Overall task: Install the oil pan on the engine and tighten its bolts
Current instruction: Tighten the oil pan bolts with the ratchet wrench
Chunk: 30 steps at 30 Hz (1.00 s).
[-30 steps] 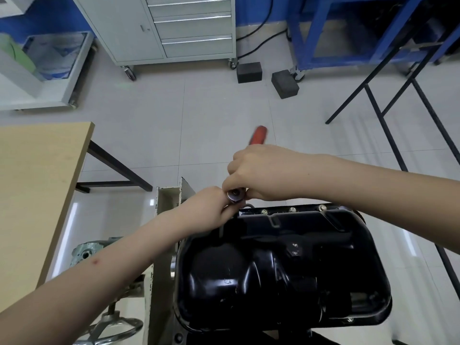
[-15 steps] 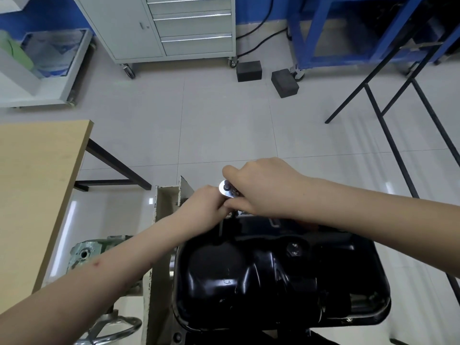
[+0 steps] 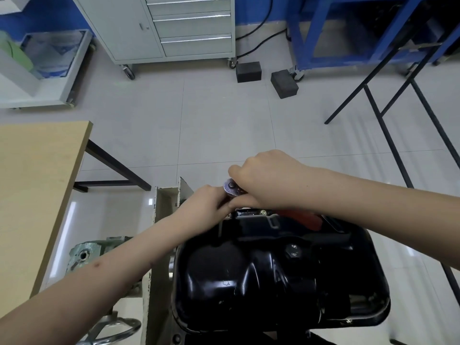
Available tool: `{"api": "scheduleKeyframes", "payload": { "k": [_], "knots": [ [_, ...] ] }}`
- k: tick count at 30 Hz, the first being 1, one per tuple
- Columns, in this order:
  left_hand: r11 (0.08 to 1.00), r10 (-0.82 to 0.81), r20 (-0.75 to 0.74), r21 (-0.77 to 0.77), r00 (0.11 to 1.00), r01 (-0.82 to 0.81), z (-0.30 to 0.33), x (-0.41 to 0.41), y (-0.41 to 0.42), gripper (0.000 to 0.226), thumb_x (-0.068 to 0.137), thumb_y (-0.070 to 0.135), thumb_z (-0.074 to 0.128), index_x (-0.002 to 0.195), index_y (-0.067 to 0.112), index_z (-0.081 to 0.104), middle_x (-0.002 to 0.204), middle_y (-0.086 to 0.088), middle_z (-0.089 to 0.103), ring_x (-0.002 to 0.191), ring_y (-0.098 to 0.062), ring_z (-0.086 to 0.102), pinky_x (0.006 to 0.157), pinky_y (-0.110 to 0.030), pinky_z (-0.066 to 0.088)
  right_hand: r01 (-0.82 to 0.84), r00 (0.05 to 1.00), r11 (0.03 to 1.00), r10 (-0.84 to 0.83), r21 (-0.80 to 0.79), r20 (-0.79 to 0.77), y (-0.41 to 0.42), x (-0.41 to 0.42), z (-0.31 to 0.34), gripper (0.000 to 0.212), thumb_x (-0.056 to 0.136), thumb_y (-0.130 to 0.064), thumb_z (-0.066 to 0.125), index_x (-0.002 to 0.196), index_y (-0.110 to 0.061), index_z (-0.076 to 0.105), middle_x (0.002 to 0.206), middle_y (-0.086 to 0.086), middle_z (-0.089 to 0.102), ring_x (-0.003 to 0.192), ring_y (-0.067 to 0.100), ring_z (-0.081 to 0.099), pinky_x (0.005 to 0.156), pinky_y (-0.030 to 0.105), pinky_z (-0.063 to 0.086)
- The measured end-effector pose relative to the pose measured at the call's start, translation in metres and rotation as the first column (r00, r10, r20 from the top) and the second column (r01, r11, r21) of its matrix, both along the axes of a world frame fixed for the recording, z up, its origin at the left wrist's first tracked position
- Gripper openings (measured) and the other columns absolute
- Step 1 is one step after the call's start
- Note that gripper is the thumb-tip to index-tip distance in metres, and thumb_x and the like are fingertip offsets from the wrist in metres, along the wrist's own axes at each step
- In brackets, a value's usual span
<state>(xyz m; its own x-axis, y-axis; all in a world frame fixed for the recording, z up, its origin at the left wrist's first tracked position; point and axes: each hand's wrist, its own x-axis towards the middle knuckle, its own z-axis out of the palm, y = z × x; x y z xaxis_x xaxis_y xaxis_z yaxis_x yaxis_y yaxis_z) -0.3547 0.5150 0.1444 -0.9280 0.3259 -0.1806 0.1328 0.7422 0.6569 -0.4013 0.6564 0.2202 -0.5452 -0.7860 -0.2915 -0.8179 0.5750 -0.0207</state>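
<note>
A glossy black oil pan (image 3: 273, 275) sits on the engine, held in a stand, low in the view. At its far left corner stands a ratchet wrench, its round silver head (image 3: 231, 186) upward and its red handle (image 3: 303, 219) lying rightward over the pan's far rim. My right hand (image 3: 268, 180) grips the ratchet just behind the head. My left hand (image 3: 206, 205) holds the shaft or socket under the head; the bolt there is hidden. A brass-coloured bolt (image 3: 263, 212) shows on the far rim.
A wooden table (image 3: 37, 185) stands on the left. The stand's grey upright plate (image 3: 161, 220) and a handwheel (image 3: 112, 329) lie left of the pan. Black frame legs (image 3: 388, 125) cross the right. A drawer cabinet (image 3: 174, 26) and two dark blocks (image 3: 283, 83) sit far back.
The ratchet handle has swung from pointing away toward the floor round to the right, over the pan's far rim. My right hand swung with it. My left hand stayed under the head.
</note>
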Motion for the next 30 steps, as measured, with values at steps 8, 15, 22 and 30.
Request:
{"api": "scheduleKeyframes", "payload": {
  "k": [8,15,22,30],
  "knots": [
    [0.995,-0.093,-0.01,-0.035,0.996,0.093,0.002,0.002,-0.001,0.026,0.093,0.013,0.047,0.067,0.014,0.042,0.052,-0.003,0.042,0.052,-0.017,0.032,0.051,-0.025,0.019,-0.107,0.994,0.994,0.106,0.021,0.031,0.001,-0.007,0.001,0.022,0.093,-0.036,0.044,0.102,-0.017,0.051,0.093,0.002,0.058,0.073,0.022,0.043,0.058,0.029,0.031],
    [0.986,-0.163,0.068,0.026,0.984,0.162,0.0,-0.005,-0.005,0.02,0.094,0.016,0.047,0.078,0.007,0.057,0.065,-0.002,0.058,0.06,-0.011,0.051,0.058,-0.026,0.037,-0.232,0.972,0.973,0.232,0.011,-0.031,-0.001,-0.01,0.003,0.013,0.093,-0.023,0.043,0.1,-0.018,0.052,0.093,0.001,0.061,0.081,0.024,0.052,0.074,0.03,0.036],
    [0.993,0.037,-0.02,0.109,0.999,-0.035,-0.002,-0.002,-0.005,0.055,0.087,0.011,0.059,0.047,0.037,0.031,0.04,0.01,0.042,0.042,-0.003,0.037,0.045,-0.012,0.028,0.017,0.999,1.0,-0.016,-0.022,0.044,0.001,-0.001,0.001,0.027,0.092,-0.042,0.044,0.082,-0.017,0.042,0.071,-0.003,0.043,0.049,0.014,0.027,0.044,0.026,0.019],
    [0.998,-0.061,-0.093,0.026,0.994,0.064,0.004,0.0,-0.005,0.054,0.089,0.011,0.054,0.053,0.033,0.02,0.041,0.006,0.021,0.042,-0.019,0.024,0.044,-0.015,0.025,-0.088,0.996,0.996,0.089,-0.027,0.019,0.003,-0.004,-0.002,0.021,0.093,-0.04,0.044,0.091,-0.019,0.047,0.077,0.0,0.054,0.062,0.02,0.044,0.06,0.029,0.032]
  ]
}}
